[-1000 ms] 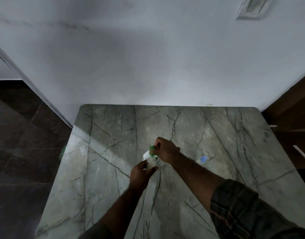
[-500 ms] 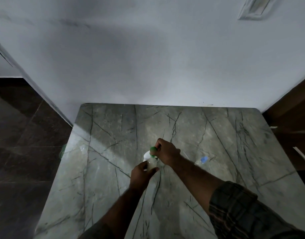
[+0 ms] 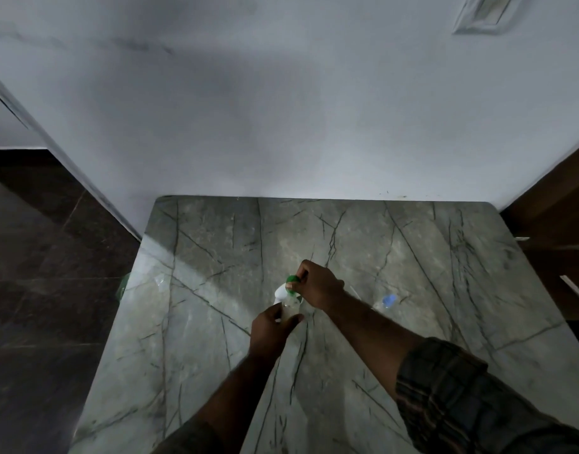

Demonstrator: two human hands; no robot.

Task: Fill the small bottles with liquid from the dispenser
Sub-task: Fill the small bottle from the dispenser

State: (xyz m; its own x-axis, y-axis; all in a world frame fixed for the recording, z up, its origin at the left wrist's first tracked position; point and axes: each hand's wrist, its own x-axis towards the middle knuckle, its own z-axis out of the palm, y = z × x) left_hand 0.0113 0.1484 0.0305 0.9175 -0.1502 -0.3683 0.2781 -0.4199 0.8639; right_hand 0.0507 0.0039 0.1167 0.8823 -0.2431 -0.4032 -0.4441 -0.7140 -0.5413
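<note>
- The left hand (image 3: pixel 271 326) is wrapping its grip around a small clear bottle (image 3: pixel 289 308), holding it upright near the middle of the marble desk (image 3: pixel 216 244), well away from every edge.
- The right hand (image 3: pixel 317 285) is resting on the green-topped dispenser (image 3: pixel 291 280), its grip pressed together on the green pump head; the white spout (image 3: pixel 280 293) is pointing down toward the mouth of the small clear bottle.
- Judging from this, filling of this bottle is underway; whether liquid is flowing, or how full the bottle is, cannot be told in the dim light.
- A second small bottle with a blue cap (image 3: pixel 387 300) is lying toward the right edge of the desk, just beyond the right forearm; its fill level is not readable.
- A faint clear item (image 3: pixel 161 280) is sitting close to the left edge; it may be another bottle, but it is too blurred to say.
- At least one more bottle probably is waiting to be filled.
- Nothing is standing between the hands and the dispenser; the right forearm is crossing in front of the blue-capped bottle, so reaching it will need that arm lifted aside.
</note>
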